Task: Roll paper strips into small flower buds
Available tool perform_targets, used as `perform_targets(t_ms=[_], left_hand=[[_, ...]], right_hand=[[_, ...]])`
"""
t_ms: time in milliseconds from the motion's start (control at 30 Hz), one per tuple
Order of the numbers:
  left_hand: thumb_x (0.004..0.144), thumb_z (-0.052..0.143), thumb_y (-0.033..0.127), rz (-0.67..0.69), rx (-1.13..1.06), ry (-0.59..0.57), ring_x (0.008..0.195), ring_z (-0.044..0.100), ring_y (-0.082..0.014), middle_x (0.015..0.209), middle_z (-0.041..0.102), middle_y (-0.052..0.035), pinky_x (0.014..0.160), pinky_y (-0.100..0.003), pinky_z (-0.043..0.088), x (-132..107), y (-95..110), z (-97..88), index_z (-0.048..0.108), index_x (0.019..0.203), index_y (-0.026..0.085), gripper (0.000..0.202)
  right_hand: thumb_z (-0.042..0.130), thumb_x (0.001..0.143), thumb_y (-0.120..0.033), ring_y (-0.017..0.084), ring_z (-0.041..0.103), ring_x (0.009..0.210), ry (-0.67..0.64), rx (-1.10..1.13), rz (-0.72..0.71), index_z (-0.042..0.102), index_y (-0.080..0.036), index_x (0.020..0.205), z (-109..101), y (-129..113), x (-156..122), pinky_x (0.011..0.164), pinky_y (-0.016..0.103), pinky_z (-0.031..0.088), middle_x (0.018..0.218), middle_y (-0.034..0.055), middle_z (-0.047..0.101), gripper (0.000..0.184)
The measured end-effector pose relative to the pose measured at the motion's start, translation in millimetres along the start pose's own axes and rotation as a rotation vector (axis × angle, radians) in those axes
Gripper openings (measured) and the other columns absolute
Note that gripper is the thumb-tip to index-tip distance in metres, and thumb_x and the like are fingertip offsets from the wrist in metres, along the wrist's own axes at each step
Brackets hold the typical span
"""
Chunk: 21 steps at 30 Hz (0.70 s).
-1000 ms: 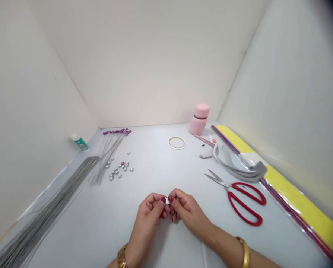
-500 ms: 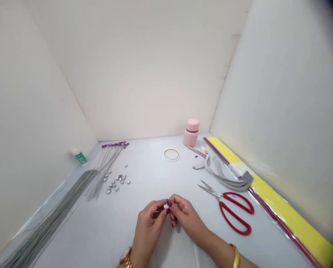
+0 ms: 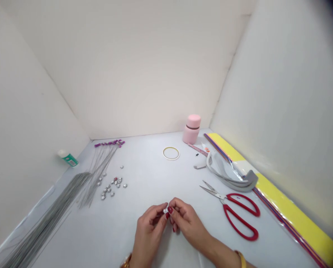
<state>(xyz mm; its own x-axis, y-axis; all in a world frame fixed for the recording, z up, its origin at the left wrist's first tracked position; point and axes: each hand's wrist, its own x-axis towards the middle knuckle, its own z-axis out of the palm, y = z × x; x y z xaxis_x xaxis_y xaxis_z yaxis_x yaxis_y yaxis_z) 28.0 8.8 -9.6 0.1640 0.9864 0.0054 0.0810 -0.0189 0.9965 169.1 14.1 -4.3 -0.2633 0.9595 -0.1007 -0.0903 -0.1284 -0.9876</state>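
Note:
A small silver folded star (image 3: 165, 210) is pinched between the fingertips of both my hands, low in the middle of the view. My left hand (image 3: 150, 227) grips its left side with thumb and forefinger. From the right, my right hand (image 3: 186, 220) presses on it with thumb and forefinger, and its other fingers are curled beneath. Most of the star is covered by the fingertips. Several similar silver stars (image 3: 109, 190) lie loose on the white table to the left, one of them with a reddish spot.
Thin grey wires (image 3: 54, 208) lie at left; purple-tipped stems (image 3: 107, 143) lie behind, near a green-and-white tube (image 3: 68, 158). Tape ring (image 3: 163, 153), pink bottle (image 3: 191, 130), pink ruler (image 3: 197, 149), grey strips (image 3: 225, 178), red-handled scissors (image 3: 240, 208) and yellow packs (image 3: 292, 208) spread across the back and right.
The camera view has shifted slightly, so things on the table sit a little differently in the picture. Both hands stay together on the star, with only small finger movement.

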Motion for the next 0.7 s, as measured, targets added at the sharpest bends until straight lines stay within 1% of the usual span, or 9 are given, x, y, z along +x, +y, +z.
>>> perform_targets(t_ms=[67, 100, 167, 233, 300, 400, 467, 567, 700], left_hand=[[0.077, 0.057, 0.024, 0.036, 0.034, -0.04, 0.076, 0.063, -0.018, 0.085, 0.066, -0.0066, 0.068, -0.027, 0.05, 1, 0, -3.0, 0.066, 0.094, 0.019, 0.019], [0.076, 0.058, 0.024, 0.032, 0.037, -0.051, 0.074, 0.063, -0.0176, 0.084, 0.066, -0.0062, 0.067, -0.026, 0.05, 1, 0, -4.1, 0.066, 0.092, 0.019, 0.018], [0.075, 0.059, 0.024, -0.008, 0.044, -0.049, 0.069, 0.062, -0.0168, 0.079, 0.067, -0.0055, 0.064, -0.025, 0.05, 1, 2, -5.2, 0.067, 0.089, 0.018, 0.016], [0.075, 0.059, 0.024, -0.037, 0.073, -0.048, 0.068, 0.063, -0.017, 0.076, 0.068, -0.0053, 0.064, -0.024, 0.05, 1, 5, -5.3, 0.067, 0.085, 0.018, 0.014], [0.076, 0.058, 0.024, -0.034, 0.104, -0.048, 0.069, 0.063, -0.0174, 0.076, 0.068, -0.0054, 0.065, -0.025, 0.049, 0, 9, -5.0, 0.068, 0.084, 0.018, 0.014], [0.077, 0.057, 0.024, -0.028, 0.105, -0.038, 0.07, 0.063, -0.0181, 0.076, 0.069, -0.0057, 0.066, -0.025, 0.048, -1, 12, -4.1, 0.068, 0.085, 0.018, 0.014], [0.077, 0.058, 0.025, -0.056, 0.052, -0.03, 0.071, 0.063, -0.0189, 0.077, 0.069, -0.0068, 0.067, -0.027, 0.048, -2, 12, -2.8, 0.067, 0.084, 0.017, 0.014], [0.077, 0.058, 0.025, -0.144, -0.125, -0.041, 0.071, 0.063, -0.0197, 0.077, 0.069, -0.0082, 0.069, -0.029, 0.048, -2, 11, -0.5, 0.066, 0.085, 0.015, 0.015], [0.075, 0.061, 0.026, -0.258, -0.335, -0.053, 0.067, 0.061, -0.0182, 0.07, 0.069, -0.0069, 0.068, -0.029, 0.047, -1, 10, 1.3, 0.065, 0.081, 0.012, 0.016]], right_hand=[[0.049, 0.082, -0.041, 0.005, 0.04, 0.042, -0.01, 0.009, 0.022, 0.046, -0.017, 0.071, -2, 0, 0, 0.044, 0.018, 0.033, 0.052, -0.0073, 0.042, 0.027], [0.05, 0.082, -0.042, 0.005, 0.04, 0.041, -0.019, 0.016, 0.038, 0.046, -0.017, 0.071, -2, 0, 1, 0.043, 0.018, 0.032, 0.052, -0.0074, 0.042, 0.028], [0.05, 0.081, -0.043, 0.005, 0.038, 0.038, -0.045, 0.039, 0.076, 0.047, -0.017, 0.071, -3, 0, 1, 0.039, 0.017, 0.03, 0.05, -0.0075, 0.043, 0.028], [0.049, 0.082, -0.044, 0.004, 0.036, 0.036, -0.068, 0.063, 0.109, 0.046, -0.017, 0.071, -4, 1, 0, 0.037, 0.016, 0.027, 0.049, -0.0078, 0.043, 0.029], [0.048, 0.082, -0.044, 0.004, 0.034, 0.034, -0.074, 0.095, 0.128, 0.045, -0.017, 0.072, -3, 1, -1, 0.036, 0.016, 0.025, 0.047, -0.0085, 0.042, 0.029], [0.05, 0.081, -0.042, 0.003, 0.031, 0.034, -0.063, 0.177, 0.149, 0.045, -0.017, 0.071, 0, 0, -1, 0.037, 0.016, 0.023, 0.046, -0.0092, 0.041, 0.028], [0.053, 0.079, -0.042, 0.003, 0.03, 0.034, -0.062, 0.233, 0.173, 0.044, -0.017, 0.07, 1, -1, -1, 0.037, 0.016, 0.022, 0.047, -0.009, 0.042, 0.028], [0.053, 0.079, -0.043, 0.003, 0.028, 0.034, -0.063, 0.265, 0.196, 0.043, -0.018, 0.07, 3, 0, -1, 0.036, 0.016, 0.021, 0.048, -0.0087, 0.042, 0.028], [0.051, 0.081, -0.041, 0.003, 0.029, 0.036, -0.059, 0.224, 0.163, 0.043, -0.018, 0.071, 3, -1, -1, 0.037, 0.016, 0.023, 0.048, -0.0092, 0.04, 0.027]])
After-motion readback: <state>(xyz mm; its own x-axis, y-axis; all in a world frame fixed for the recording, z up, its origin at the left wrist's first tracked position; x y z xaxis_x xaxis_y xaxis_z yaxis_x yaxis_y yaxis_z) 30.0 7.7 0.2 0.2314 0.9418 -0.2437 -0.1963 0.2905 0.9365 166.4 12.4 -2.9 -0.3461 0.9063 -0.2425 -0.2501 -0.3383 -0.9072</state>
